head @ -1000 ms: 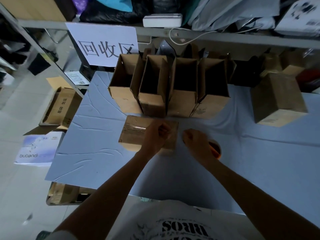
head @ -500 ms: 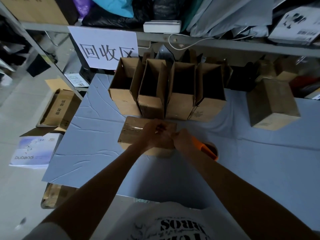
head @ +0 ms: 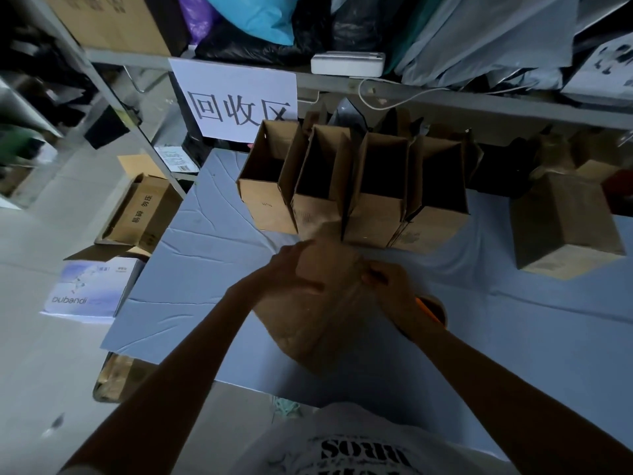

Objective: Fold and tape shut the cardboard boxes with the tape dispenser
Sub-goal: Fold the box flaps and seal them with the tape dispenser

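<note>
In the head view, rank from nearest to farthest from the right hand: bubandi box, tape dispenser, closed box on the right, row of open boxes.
1. tape dispenser, gripped in the right hand.
2. row of open boxes, just behind.
3. closed box, farther right.
4. bubandi box, far left on the floor.

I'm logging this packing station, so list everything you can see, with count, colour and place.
open cardboard boxes: four, brown, row at table's back
closed cardboard box: one, brown, table's right
held box: one, brown, tilted, table's front
tape dispenser: one, orange, right of held box
table cover: one, blue-grey, over table
sign: one, white, hanging from shelf
device: one, white, on shelf
floor boxes: two, brown and white, left of table
left grip: one, holding held box
right grip: one, holding tape dispenser
</note>
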`<state>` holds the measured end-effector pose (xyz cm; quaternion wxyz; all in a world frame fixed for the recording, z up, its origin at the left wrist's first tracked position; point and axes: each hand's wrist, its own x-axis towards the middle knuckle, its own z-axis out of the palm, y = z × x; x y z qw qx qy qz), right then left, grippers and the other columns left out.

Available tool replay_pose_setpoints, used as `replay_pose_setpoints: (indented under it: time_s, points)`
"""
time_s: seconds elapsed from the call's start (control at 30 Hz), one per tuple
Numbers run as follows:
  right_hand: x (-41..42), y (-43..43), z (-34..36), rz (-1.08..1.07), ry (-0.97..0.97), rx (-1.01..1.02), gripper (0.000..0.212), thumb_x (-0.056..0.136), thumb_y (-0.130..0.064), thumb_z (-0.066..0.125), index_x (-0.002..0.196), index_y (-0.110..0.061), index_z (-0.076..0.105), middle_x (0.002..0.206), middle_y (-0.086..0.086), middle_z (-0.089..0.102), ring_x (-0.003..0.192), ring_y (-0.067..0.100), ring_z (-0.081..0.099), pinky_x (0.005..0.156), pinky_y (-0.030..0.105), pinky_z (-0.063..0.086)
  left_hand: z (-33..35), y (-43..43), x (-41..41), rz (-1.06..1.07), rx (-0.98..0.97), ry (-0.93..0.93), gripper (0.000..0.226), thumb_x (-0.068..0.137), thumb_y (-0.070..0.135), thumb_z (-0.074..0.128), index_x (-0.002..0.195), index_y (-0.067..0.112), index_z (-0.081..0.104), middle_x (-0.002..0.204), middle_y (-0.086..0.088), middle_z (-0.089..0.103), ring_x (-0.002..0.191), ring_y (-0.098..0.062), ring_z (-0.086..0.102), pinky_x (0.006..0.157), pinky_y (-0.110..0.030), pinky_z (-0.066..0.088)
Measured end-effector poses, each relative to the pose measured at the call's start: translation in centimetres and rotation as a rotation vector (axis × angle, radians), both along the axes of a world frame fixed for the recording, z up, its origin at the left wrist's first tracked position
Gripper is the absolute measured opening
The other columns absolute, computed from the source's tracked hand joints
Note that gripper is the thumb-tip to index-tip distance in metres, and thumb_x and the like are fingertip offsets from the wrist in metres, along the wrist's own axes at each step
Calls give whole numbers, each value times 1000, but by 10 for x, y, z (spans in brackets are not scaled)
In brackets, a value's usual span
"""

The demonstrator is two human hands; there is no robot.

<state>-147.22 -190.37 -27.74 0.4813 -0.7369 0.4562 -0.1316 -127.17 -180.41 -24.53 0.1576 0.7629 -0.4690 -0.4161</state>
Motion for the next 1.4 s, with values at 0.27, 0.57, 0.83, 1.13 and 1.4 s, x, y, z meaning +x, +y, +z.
replay_pose_setpoints:
  time_s: [0.27, 0.57, 0.83, 1.13, 1.4]
  points:
    - [4, -1, -20, -68, 24, -10, 24, 96, -18, 51, 118, -16, 61, 99, 0, 65, 94, 16, 60, 76, 24, 42, -16, -2, -12, 314, -152, 102, 101, 64, 24, 88, 145, 23, 27, 142, -8, 43, 127, -26, 44, 101, -40, 46]
    - [-2, 6, -19, -131, 18, 437, 46, 91, -24, 60, 131, -9, 44, 124, 15, 57, 108, 31, 58, 95, 50, 48, -45, 17, -36, 509, -119, -7, 93, 56, 41, 89, 135, 28, 42, 128, -3, 56, 114, -20, 55, 89, -32, 44]
    - [-6, 11, -8, 174, 285, 194, 60, 94, -29, 57, 145, -8, 32, 142, 13, 44, 126, 32, 46, 103, 47, 42, -41, 14, -51, 425, -105, -131, 105, 62, 40, 86, 146, 34, 23, 138, -11, 39, 118, -30, 47, 88, -39, 48]
    - [-33, 25, -17, -91, 385, -56, 47, 92, -22, 54, 129, 2, 41, 128, 22, 45, 118, 37, 45, 99, 43, 37, -59, 10, -113, 188, -62, -419, 103, 74, 71, 58, 151, 27, 4, 157, -8, -5, 143, -40, -7, 111, -64, -6]
    - [-47, 30, -31, -36, 724, -134, 69, 88, -18, 56, 138, 14, 21, 138, 31, 32, 128, 44, 30, 111, 47, 22, -54, 9, -116, 188, -105, -433, 112, 67, 70, 64, 150, 25, 4, 153, -10, 3, 141, -38, -4, 112, -59, 4]
